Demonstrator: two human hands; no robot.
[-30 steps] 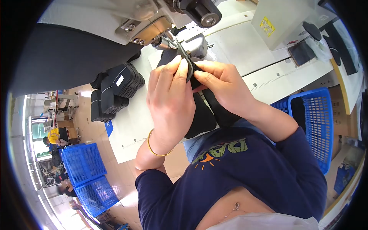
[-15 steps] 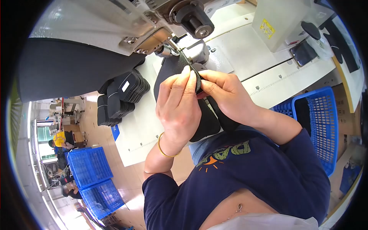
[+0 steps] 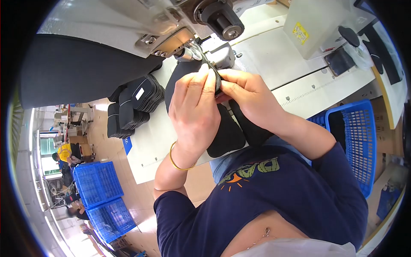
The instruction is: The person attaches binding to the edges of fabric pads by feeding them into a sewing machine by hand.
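A black fabric piece (image 3: 183,70) runs from under the sewing machine's foot (image 3: 195,52) toward me, its edge folded or layered. My left hand (image 3: 195,107) lies over it, thumb and fingers pinched on the edge just below the foot. On the other side, my right hand (image 3: 250,96) pinches the same edge, its fingertips close to the left ones. Under my hands, black padded pieces (image 3: 226,132) hang over the table's front edge; whether they join the held fabric is hidden.
Stacks of black pieces (image 3: 139,100) stand left on the white table (image 3: 147,165). A phone (image 3: 339,62) lies at the right. A blue basket (image 3: 364,145) is beside me at right, with blue crates (image 3: 97,184) on the floor at left. A person in yellow (image 3: 65,153) is farther off.
My left hand has shifted slightly left and the fabric's left side has spread outward. Both hands keep their pinch on the edge; the view has tilted a little.
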